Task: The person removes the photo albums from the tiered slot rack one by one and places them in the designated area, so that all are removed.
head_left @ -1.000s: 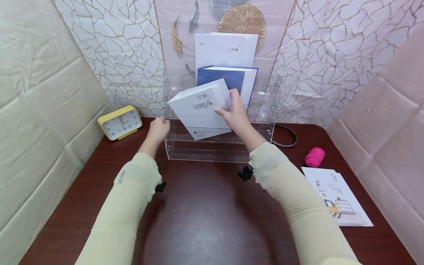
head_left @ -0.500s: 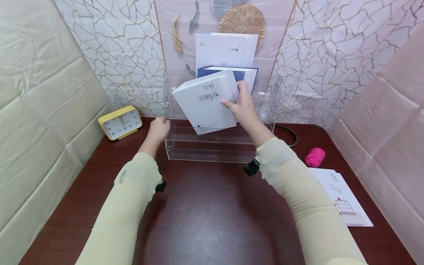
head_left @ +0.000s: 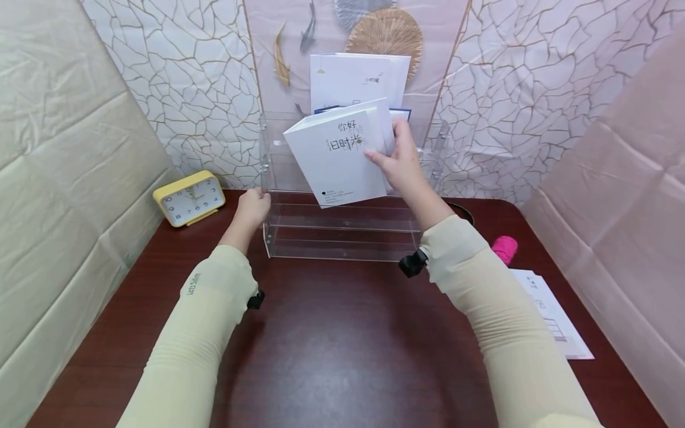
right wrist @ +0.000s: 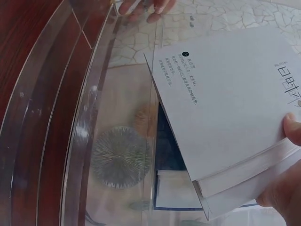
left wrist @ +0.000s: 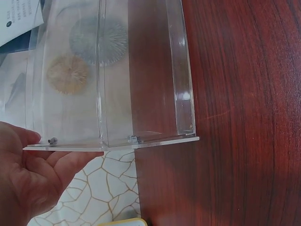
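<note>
My right hand (head_left: 404,163) grips a white book (head_left: 348,172) by its right edge, thumb on the cover and fingers behind. Tilted, the book hangs in front of the clear acrylic rack (head_left: 342,254); dark Chinese characters mark its cover. With thumb and fingers on either side, my left hand (head_left: 251,211) pinches the rack's side panel (left wrist: 160,143). Behind the held book stand a dark blue book (right wrist: 170,141), mostly hidden in the head view, and a taller white book (head_left: 342,80) at the back.
A yellow alarm clock (head_left: 192,200) stands left of the rack. On the right lie a pink ball of yarn (head_left: 504,248) and a white booklet (head_left: 551,318), partly covered by the right sleeve. A dark loop (head_left: 463,211) shows behind the right forearm.
My right hand has lifted the white book up and to the right, so it now covers more of the blue book. The left hand keeps its hold on the rack.
</note>
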Demonstrator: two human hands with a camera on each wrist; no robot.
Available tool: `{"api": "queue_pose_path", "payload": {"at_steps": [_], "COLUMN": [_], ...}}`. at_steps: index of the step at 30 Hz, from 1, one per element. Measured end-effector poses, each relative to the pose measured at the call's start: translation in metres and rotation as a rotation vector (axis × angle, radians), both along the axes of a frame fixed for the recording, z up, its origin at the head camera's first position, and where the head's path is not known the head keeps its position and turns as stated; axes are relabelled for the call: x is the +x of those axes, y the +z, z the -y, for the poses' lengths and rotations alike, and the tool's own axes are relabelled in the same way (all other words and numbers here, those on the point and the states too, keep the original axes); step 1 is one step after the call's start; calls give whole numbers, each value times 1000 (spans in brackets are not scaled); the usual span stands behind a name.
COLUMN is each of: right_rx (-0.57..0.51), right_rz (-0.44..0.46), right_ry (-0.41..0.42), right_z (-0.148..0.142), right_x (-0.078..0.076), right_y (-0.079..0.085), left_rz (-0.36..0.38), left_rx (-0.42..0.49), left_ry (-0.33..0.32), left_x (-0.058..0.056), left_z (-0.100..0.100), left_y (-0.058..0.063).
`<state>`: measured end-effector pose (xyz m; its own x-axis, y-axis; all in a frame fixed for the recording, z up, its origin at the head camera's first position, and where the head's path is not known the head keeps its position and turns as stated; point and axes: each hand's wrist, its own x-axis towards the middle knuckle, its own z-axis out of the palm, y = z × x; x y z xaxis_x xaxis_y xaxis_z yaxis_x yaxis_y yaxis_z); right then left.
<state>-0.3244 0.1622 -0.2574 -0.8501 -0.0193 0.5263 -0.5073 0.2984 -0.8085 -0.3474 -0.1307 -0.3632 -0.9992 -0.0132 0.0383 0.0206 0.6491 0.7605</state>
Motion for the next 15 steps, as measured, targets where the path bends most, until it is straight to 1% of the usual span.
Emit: {"api": "queue_pose_path", "payload": {"at_steps": [1, 3, 5, 7, 8, 11, 13, 15], "right_rx": [-7, -24, -66, -133, -169, -303, -380, -440], "right_rz": [-8, 5, 21, 40, 55, 43, 34, 35], "right_ry": [1, 4, 14, 29, 34, 69, 99, 133], "right_z": [-3, -8, -16, -25, -30, -48, -62, -77], "right_x": [-2, 5, 14, 25, 31, 54, 73, 92], "right_y": [-2, 4, 15, 29, 36, 53, 58, 56], "left_rz": [2, 0, -6, -17, -18, -31, -35, -46], "left_rx": [-3, -12, -26, -34, -33, -40, -41, -48], "left_ry": [-2, -8, -16, -19, -21, -13, -7, -1], "left_x": [0, 0, 0, 0, -1, -1, -1, -1], "left_z": [-1, -3, -3, -2, -2, 0, 0, 0], "left_y": [-1, -2, -3, -2, -2, -1, -1, 0]}}
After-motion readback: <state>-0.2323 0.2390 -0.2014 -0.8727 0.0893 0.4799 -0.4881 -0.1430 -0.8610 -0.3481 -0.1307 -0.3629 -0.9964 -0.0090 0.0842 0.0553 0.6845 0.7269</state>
